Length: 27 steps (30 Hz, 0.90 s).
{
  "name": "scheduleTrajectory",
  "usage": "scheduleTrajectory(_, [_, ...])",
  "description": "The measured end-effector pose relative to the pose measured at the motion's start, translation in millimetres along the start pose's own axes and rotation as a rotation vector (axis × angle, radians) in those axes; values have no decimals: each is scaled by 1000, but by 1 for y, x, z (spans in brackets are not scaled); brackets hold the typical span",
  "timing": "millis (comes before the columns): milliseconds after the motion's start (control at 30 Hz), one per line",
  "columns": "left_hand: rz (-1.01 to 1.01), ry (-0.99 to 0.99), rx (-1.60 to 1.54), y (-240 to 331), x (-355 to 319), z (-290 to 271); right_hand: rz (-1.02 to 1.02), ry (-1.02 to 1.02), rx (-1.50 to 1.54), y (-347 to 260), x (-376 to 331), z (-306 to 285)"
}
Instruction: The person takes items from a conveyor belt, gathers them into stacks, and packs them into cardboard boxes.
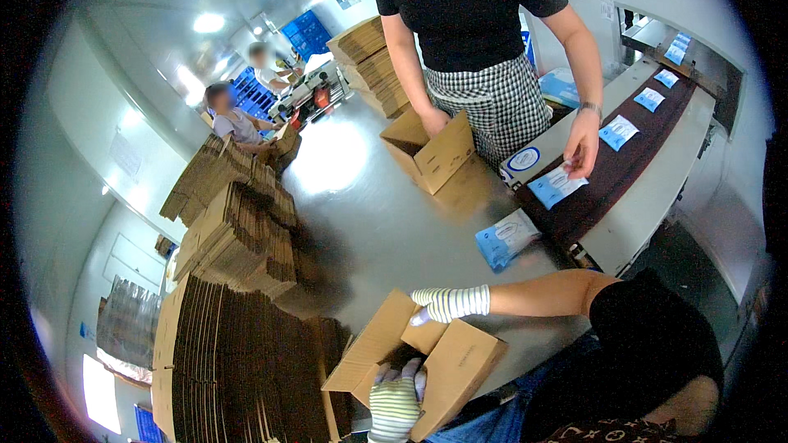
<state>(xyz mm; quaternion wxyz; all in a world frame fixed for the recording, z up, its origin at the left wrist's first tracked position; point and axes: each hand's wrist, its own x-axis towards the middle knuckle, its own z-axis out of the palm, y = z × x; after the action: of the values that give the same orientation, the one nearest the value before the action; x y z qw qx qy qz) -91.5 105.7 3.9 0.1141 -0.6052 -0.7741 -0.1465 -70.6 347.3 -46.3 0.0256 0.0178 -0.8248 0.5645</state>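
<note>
An opened cardboard box with raised flaps lies near me at the table's front edge. My left hand, in a striped knit glove, is at the near side of its opening, fingers bent over the edge; the fingertips are partly hidden inside. My right hand, gloved alike, reaches across from the right, its fingers closed at a raised flap. The dark box interior hides its contents. A blue-and-white packet lies on the table beyond my right forearm.
Stacks of flattened cartons line the left. Across the metal table, a co-worker has one hand in another box and the other at a packet on the conveyor belt. Two more people sit farther back.
</note>
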Motion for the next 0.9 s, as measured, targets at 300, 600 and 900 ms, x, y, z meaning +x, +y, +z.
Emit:
scheduleTrajectory(300, [-105, 145, -13, -20, -31, -6, -27, 152, 222, 26, -34, 1])
scheduleTrajectory(600, [-629, 1029, -879, 27, -36, 37, -388, 496, -322, -75, -67, -12])
scheduleTrajectory(900, [-898, 958, -1781, 70, -85, 194, -335, 97, -767, -105, -54, 11])
